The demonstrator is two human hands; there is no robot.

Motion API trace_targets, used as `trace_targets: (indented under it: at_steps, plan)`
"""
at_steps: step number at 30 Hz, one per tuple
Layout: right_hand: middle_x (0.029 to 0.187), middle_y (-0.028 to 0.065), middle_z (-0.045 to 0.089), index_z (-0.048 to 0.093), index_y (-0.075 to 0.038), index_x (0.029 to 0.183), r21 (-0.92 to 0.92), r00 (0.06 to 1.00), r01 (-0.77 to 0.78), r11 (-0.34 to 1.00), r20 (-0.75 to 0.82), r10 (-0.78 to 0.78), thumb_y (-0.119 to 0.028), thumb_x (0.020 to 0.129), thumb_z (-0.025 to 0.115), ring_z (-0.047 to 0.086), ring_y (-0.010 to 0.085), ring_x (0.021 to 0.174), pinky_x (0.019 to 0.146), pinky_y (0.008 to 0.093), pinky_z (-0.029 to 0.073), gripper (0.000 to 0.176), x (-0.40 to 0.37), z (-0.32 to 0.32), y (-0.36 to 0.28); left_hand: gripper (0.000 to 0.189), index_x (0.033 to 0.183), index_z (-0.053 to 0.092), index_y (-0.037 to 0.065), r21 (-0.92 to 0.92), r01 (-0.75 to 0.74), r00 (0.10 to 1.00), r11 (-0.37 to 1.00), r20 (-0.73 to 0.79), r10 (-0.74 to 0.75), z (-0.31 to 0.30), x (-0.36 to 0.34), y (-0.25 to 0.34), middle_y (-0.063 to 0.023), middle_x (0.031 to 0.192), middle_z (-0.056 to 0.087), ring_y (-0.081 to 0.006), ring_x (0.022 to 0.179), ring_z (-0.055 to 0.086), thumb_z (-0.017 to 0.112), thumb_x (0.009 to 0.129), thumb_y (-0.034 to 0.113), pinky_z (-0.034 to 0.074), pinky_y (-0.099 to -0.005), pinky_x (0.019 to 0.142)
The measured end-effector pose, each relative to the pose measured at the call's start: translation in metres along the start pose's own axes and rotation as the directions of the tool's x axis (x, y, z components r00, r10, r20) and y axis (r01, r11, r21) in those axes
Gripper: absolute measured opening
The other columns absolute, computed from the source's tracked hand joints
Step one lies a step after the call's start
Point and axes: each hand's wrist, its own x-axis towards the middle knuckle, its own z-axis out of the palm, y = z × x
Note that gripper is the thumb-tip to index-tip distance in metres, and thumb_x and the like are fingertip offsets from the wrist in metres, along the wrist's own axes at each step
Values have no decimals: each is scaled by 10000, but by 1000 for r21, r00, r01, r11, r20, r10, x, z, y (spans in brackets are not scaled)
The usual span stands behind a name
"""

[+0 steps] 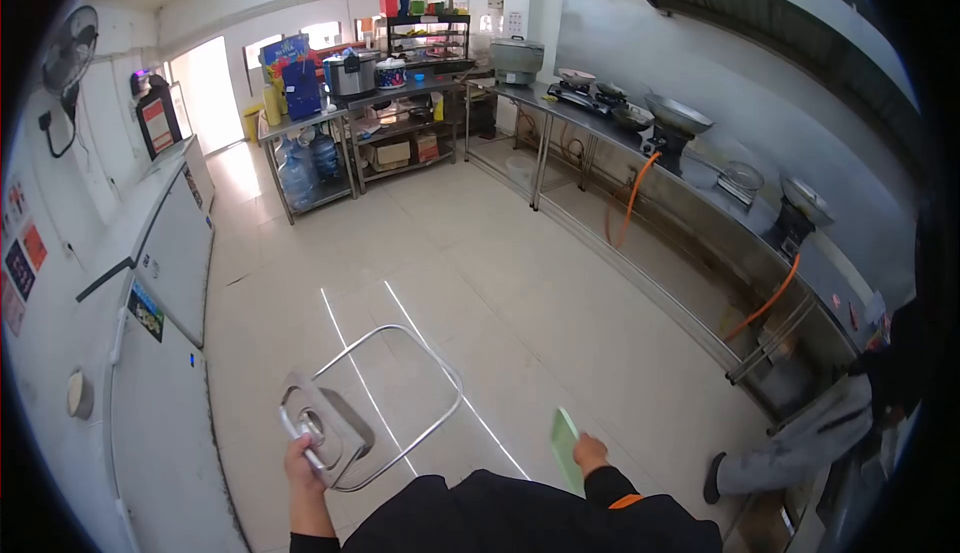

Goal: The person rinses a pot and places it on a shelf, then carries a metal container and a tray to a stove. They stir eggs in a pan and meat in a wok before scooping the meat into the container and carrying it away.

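Left hand [305,465]: closed, gripping a metal lid [328,425] by its near edge, together with a wire frame [384,328] that loops out in front of it. Whether the frame is fixed to the lid or only held against it cannot be told. Forearm low and extended forward, lid tilted, handle side up.

Right hand [591,455]: closed on the lower end of a green board [565,441], held edge-on and pointing away from the body. Wrist near the waist, dark sleeve with an orange cuff.

Position: the person stands on open floor [480,283], well apart from the long steel surface [590,118] on the right, which carries the woks [678,113], and from the white chest units [175,263] on the left.

Progress, as judged: both items are picked up and in carry. Neither is set down; neither touches any surface. Placement remains, and the spot for it is not evident.

Note: another person's grey trouser leg [800,443] shows at lower right, near the surface and apart from both hands.
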Motion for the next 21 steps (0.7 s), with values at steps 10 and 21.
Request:
trace_targets:
  at_steps: [10,21]
  plan:
    - [801,125,588,475,-153,1001,-157,932,249,956,-229,-280,-156,780,400,580,308,737,625,424,437,233,266,-82,-182,320,1008,467,-6,-18,38,999,999,-1,-39,153,304,-44,-117,930,526,-242,856,530,503,724,136,437,-351,785]
    - [907,175,591,613,-45,810,-36,806,-331,943,508,303,-195,741,482,550,317,887,756,387,435,211,425,-84,-55,194,870,523,8,277,241,834,930,430,-345,535,612,-135,-55,710,552,-175,637,555,548,715,123,485,-315,619]
